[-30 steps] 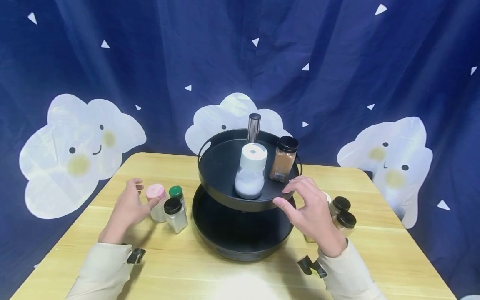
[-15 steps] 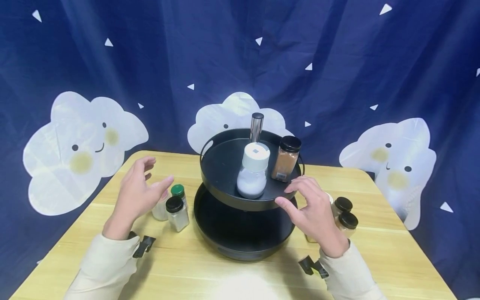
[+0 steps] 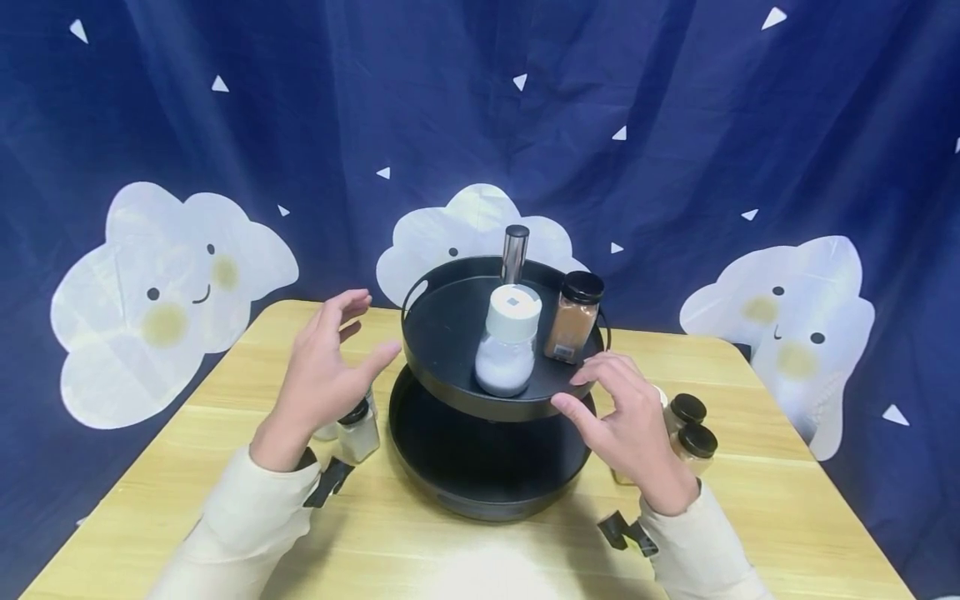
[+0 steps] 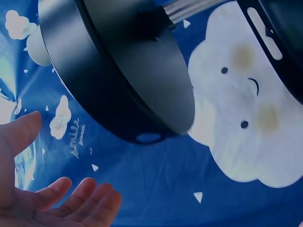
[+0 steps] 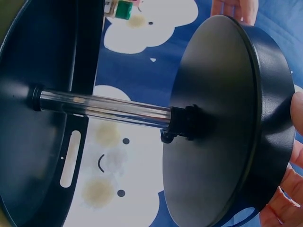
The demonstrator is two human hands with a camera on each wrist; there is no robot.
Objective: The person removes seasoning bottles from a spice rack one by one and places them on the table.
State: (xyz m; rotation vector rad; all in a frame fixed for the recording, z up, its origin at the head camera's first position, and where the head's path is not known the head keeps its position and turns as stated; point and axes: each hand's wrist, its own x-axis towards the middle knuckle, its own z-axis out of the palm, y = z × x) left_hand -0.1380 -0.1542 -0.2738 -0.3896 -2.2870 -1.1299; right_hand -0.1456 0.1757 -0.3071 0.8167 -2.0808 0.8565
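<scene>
A black two-tier round tray stands mid-table, its upper tray above a wider-looking lower tray. A chrome post joins the tiers. On top are a white-capped jar of white powder and a black-lidded jar of brown powder. My right hand is at the front right of the upper tray, thumb and spread fingers along its outer wall. My left hand is raised left of the upper tray, fingers parted and holding nothing. It partly hides a black-capped jar.
Several black-lidded jars stand on the table behind my right hand. A green-capped bottle is left of the trays. A blue curtain with white clouds hangs behind the wooden table.
My left hand has lifted away from the pink-capped jar and moved right, toward the upper tray, with nothing in it. The right hand stays at the tray's wall.
</scene>
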